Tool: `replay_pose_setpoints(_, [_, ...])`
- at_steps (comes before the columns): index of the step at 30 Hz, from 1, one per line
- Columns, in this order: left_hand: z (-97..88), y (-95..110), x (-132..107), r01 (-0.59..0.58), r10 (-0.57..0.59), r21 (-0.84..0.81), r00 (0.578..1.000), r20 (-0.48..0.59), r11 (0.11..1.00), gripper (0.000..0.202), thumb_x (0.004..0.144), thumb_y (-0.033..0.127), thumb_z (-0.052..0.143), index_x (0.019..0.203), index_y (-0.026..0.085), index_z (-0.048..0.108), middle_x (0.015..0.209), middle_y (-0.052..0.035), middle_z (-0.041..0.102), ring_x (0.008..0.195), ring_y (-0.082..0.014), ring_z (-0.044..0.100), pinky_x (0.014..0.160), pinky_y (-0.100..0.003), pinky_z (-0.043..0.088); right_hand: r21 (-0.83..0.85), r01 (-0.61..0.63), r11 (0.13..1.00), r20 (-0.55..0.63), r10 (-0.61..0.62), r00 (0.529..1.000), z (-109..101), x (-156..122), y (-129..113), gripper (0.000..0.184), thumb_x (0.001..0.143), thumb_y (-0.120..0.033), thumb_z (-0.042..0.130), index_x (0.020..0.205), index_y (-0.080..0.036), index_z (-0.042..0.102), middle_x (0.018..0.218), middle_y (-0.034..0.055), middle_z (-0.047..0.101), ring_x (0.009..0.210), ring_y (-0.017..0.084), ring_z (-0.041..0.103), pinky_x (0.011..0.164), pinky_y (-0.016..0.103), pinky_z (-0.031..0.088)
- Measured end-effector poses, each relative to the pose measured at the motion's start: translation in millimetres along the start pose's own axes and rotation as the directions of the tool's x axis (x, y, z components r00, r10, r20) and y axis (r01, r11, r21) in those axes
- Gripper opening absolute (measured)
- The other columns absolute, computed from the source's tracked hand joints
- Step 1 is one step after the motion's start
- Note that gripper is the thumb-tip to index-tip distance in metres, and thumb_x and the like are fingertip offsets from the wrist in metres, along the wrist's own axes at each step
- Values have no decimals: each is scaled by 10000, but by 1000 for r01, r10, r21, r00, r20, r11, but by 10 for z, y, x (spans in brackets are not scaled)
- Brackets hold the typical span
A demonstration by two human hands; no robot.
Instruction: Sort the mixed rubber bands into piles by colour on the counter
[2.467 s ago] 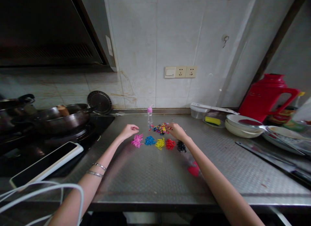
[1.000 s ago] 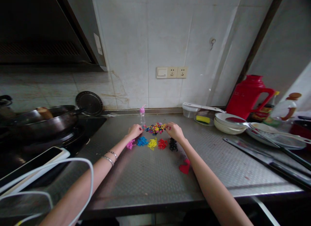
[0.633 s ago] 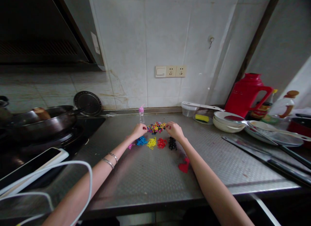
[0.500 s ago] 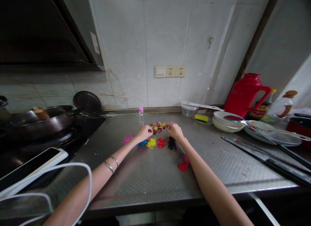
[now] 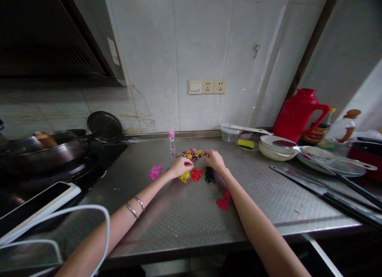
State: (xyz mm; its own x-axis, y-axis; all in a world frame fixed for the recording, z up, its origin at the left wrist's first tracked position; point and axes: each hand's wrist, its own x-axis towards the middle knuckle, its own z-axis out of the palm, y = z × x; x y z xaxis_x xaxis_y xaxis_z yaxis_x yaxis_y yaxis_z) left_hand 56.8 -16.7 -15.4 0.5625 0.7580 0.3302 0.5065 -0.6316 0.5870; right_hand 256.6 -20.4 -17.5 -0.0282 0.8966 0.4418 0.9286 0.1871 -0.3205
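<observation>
Pale tiles (image 5: 152, 50) rise behind our worktop (image 5: 179, 213). Our left hand (image 5: 181, 166) is by the yellow pile (image 5: 185, 177), our right hand (image 5: 214, 161) by the mixed pile (image 5: 194, 153). Each grip is narrow; we cannot tell if it holds anything. We do best with light, careful pinches.

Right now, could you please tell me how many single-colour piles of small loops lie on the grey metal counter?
5, left to right: pink pile, blue pile, yellow pile, red pile, black pile. The left hand hides most of the blue pile; others may be hidden.
</observation>
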Motion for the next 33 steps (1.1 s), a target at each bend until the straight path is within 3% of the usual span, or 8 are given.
replay_pose_setpoints(8, [-497, -532, -147, 162, -176, -103, 973, -151, 981, 220, 679, 297, 552, 734, 119, 669, 743, -65, 668, 700, -155, 577, 670, -250, 423, -39, -36, 999, 32, 38, 999, 36, 17, 47, 227, 757, -234, 452, 885, -250, 638, 899, 19, 610, 804, 134, 541, 653, 197, 383])
replay_pose_setpoints(13, [-686, -764, -264, 243, -276, -155, 929, -246, 958, 219, 669, 304, 563, 736, 121, 663, 747, -69, 666, 718, -157, 587, 679, -247, 433, -33, 58, 998, 77, -55, 996, 66, 19, -21, 198, 767, -292, 478, 877, -242, 635, 924, 27, 598, 904, 155, 497, 710, 213, 386])
replay_pose_setpoints(20, [-742, -740, -296, 228, -261, -151, 929, -262, 962, 252, 679, 316, 541, 753, 108, 663, 760, -76, 666, 715, -164, 586, 675, -255, 431, -69, 237, 969, 156, -224, 962, 145, 0, -190, 326, 779, -454, 461, 923, -208, 620, 1012, 98, 520, 985, 215, 394, 808, 310, 378])
replay_pose_setpoints(33, [-718, -844, -342, 231, -271, -172, 925, -266, 958, 269, 684, 307, 502, 745, 105, 668, 694, -63, 654, 659, -155, 573, 602, -238, 411, -196, 196, 961, 188, -160, 969, 160, -9, -263, 329, 827, -422, 391, 937, -199, 608, 1031, 96, 517, 1005, 215, 378, 812, 283, 377])
